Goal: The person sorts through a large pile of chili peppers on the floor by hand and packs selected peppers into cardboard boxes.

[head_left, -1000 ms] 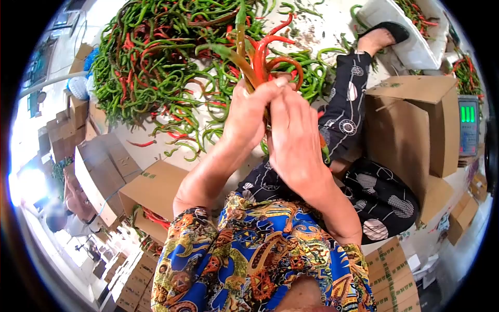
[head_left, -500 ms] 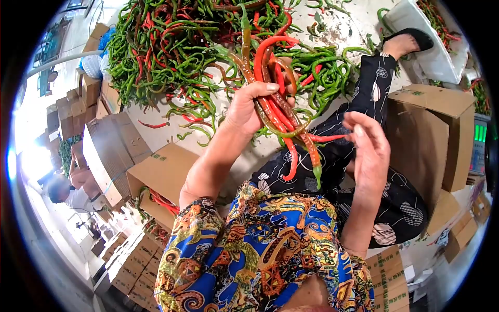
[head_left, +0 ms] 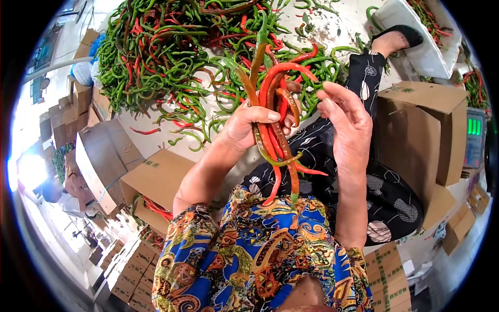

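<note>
Bunch of peppers [head_left: 266,138], mostly red, is gathered in front of the shirt [head_left: 244,244]. Gathering looks only part done: a big mixed pile [head_left: 150,57] lies loose on the floor [head_left: 150,144], though red peppers [head_left: 157,209] sit in a box [head_left: 158,177]. The left hand [head_left: 245,125] clasps the bunch, thumb across; the right hand [head_left: 349,122] is half open beside it, seemingly holding nothing.

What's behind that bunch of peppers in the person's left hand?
Behind the bunch of peppers in the left hand show loose peppers, dark trousers and, at its lower tips, a patterned shirt. Whatever the bunch and hand cover can't be seen.
</note>
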Available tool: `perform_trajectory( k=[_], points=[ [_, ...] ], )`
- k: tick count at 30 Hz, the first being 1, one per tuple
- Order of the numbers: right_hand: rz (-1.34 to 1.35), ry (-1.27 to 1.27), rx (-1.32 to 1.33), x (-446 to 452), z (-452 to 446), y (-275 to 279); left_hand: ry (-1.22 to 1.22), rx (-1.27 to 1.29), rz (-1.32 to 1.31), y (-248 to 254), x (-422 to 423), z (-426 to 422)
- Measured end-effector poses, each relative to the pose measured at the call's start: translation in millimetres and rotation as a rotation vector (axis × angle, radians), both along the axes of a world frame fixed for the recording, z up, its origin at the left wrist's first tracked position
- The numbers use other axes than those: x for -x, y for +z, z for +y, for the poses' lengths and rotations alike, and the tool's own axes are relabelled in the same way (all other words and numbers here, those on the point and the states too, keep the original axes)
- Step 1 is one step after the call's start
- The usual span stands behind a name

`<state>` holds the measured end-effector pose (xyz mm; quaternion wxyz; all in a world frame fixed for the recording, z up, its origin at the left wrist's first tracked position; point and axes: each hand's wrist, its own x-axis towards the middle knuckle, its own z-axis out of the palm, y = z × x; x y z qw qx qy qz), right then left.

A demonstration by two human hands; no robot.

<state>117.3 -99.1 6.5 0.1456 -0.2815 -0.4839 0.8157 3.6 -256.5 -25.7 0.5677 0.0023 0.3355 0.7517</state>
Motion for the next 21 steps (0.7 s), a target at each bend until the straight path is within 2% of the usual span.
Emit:
perform_trajectory(
  k=[4,7,9,12,13,19,21],
  points=[
    [0.061,-0.005,-0.102,11.2,-2.8,-4.6,-0.03,-0.121,-0.071,-4.1,-2.3,-0.3],
    [0.161,0.018,-0.101,19.5,-4.6,-8.2,-0.085,-0.083,-0.164,-12.7,-9.2,-2.0],
    [0.116,-0.009,-0.136,23.9,-6.1,-8.1,-0.086,-0.042,-0.16,-10.5,-12.4,0.9],
    [-0.005,-0.019,-0.195,24.8,1.8,-12.9,-0.065,-0.134,-0.169,-11.6,-12.9,8.7],
    [0.048,-0.073,-0.184,25.7,4.3,-14.1,-0.043,-0.16,-0.226,-13.2,-15.0,10.0],
    [0.081,-0.011,-0.333,14.9,18.3,0.8,0.027,-0.084,-0.307,-29.1,-14.7,11.4],
    [0.1,-0.038,-0.285,13.9,23.1,-2.9,0.083,-0.029,-0.28,-28.4,-15.9,14.9]
  ],
)
